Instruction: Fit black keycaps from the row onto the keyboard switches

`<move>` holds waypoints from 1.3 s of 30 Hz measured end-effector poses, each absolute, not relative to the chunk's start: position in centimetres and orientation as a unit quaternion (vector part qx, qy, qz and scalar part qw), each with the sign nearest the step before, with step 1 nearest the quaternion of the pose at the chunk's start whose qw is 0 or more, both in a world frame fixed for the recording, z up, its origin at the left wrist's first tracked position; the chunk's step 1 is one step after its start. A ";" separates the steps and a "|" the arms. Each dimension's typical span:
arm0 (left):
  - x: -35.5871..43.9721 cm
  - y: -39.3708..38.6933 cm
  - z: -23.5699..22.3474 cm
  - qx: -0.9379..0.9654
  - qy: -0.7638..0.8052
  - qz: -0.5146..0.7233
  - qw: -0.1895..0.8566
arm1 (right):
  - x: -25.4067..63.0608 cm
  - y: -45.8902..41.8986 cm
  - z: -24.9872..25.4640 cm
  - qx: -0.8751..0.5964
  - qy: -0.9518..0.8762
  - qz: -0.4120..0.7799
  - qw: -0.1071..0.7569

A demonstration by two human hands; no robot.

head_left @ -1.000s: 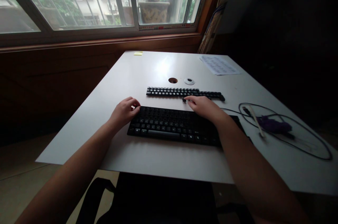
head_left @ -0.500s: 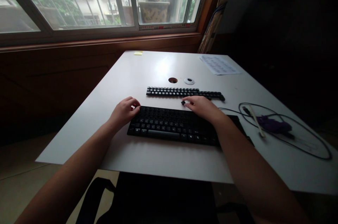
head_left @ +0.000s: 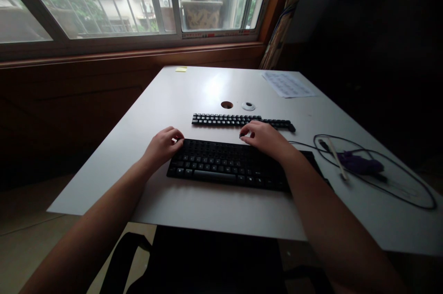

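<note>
A black keyboard [head_left: 214,176] lies near the front of the white desk. White marks show on its lower-left keys, while its upper rows look dark, as though bare of keycaps. My left hand [head_left: 163,145] is closed at the keyboard's far left corner, thumb and fingers pinching its edge. Just beyond the keyboard's back edge, my right hand [head_left: 266,138] pinches a small black keycap [head_left: 242,135] between thumb and fingers. Behind it, loose keycaps [head_left: 221,121] stand in long rows. My right hand and forearm hide part of the keyboard's right side.
To the right lie a looped black cable [head_left: 367,148], a purple cloth-like item [head_left: 360,163] and a thin pale stick [head_left: 337,158]. Farther back are a desk hole [head_left: 227,105], its round cover [head_left: 248,106], printed sheets [head_left: 289,85] and a yellow note [head_left: 181,69].
The keycap in my right hand has shifted slightly right and turned, now more covered by the fingers. My left hand stays at the keyboard's corner.
</note>
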State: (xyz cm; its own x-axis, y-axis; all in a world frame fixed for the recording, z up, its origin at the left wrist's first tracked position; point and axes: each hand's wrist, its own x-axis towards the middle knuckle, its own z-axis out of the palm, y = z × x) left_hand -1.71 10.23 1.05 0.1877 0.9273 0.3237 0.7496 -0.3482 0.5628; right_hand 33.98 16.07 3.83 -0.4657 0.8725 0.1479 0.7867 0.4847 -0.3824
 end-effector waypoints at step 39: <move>-1.7 10.1 1.4 0.743 0.575 0.319 0.123 | 34.5 14.1 6.9 -0.382 -0.852 0.357 -0.030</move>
State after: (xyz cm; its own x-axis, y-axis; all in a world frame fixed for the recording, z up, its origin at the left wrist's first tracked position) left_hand -1.65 10.11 1.40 0.1358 0.9331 0.3331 0.7761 -0.3091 0.5496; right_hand 34.53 14.09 6.89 -0.7063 0.6301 -0.3228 0.6722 0.4537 -0.5851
